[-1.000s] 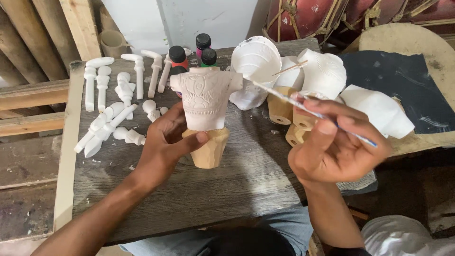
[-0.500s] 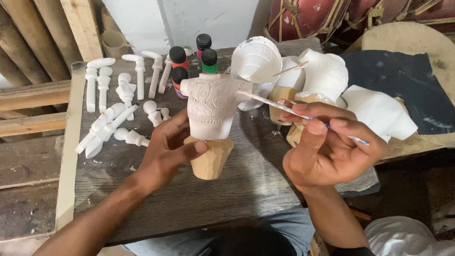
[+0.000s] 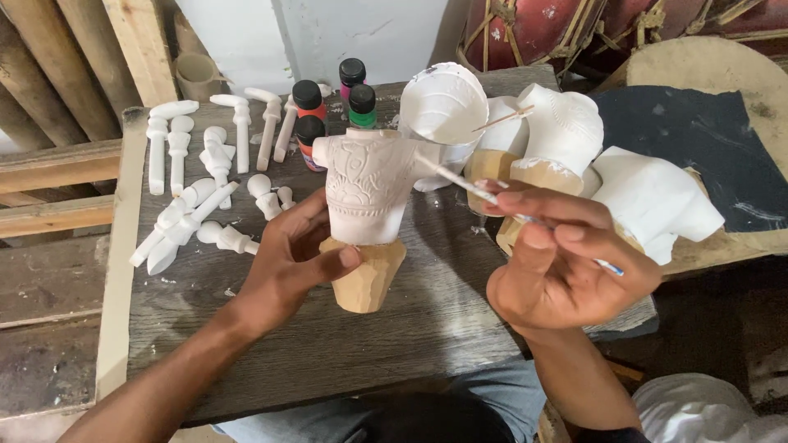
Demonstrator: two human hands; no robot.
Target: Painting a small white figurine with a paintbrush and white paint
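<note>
My left hand [image 3: 289, 261] grips the bare wooden base of a carved torso figure [image 3: 367, 189] whose upper part is coated white. It holds the figure upright above the grey board table [image 3: 271, 344]. My right hand [image 3: 566, 262] pinches a thin paintbrush [image 3: 460, 182], whose tip touches the figure's right shoulder. Right behind the brush stands a round white bowl [image 3: 443, 102] of white paint, tilted toward me.
Several white carved limb pieces [image 3: 197, 197] lie on the table's left half. Small black-capped paint bottles [image 3: 328, 102] stand behind the figure. More white-coated torso figures [image 3: 566, 131] sit at the right, next to a dark sheet [image 3: 698, 139]. Wooden beams [image 3: 49, 180] run along the left.
My left hand has brought the figure closer and a little to the right. My right hand has drawn in, and the brush tip has come onto the figure's shoulder.
</note>
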